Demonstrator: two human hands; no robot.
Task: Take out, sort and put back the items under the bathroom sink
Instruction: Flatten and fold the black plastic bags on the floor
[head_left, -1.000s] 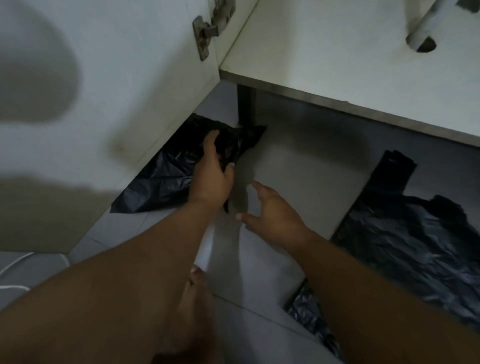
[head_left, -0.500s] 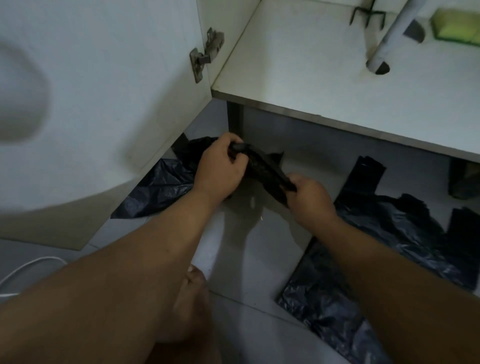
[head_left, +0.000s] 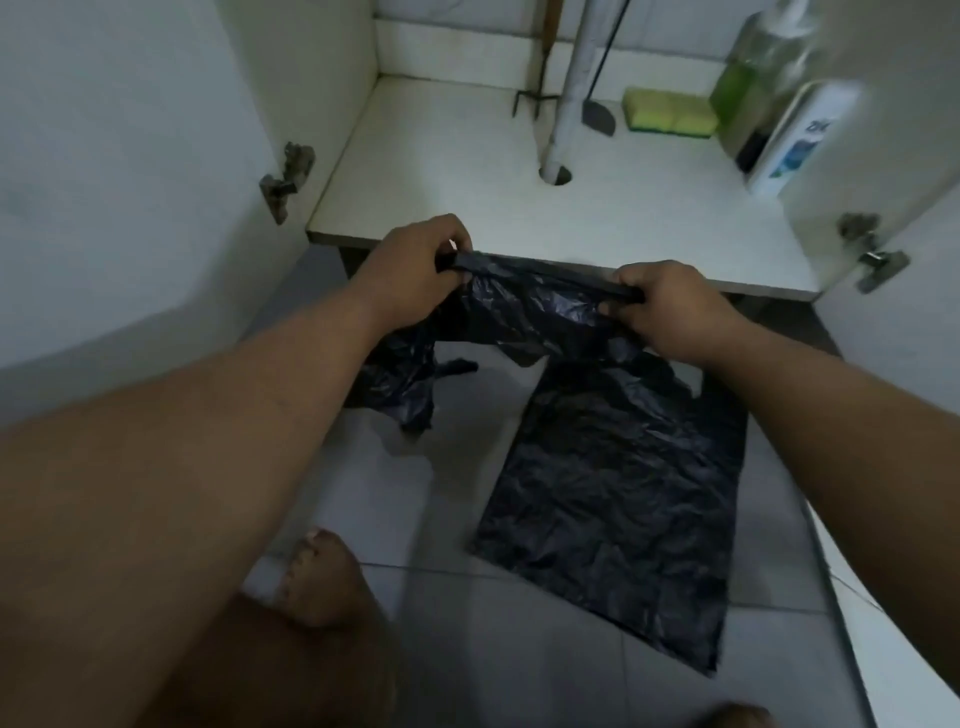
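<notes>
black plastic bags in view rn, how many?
2, possibly more. One bag is stretched between the left hand and right hand; one flat bag lies on the floor. Dark plastic under the left forearm may be a third.

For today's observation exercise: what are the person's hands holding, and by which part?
Both hands, left hand and right hand, grip one black plastic bag along its bunched top edge, one at each end, stretching it between them.

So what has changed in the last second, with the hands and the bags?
Both hands, left and right, took hold of the black bag, lifted it off the floor and now stretch it between them. The second bag stayed flat on the tiles.
</notes>
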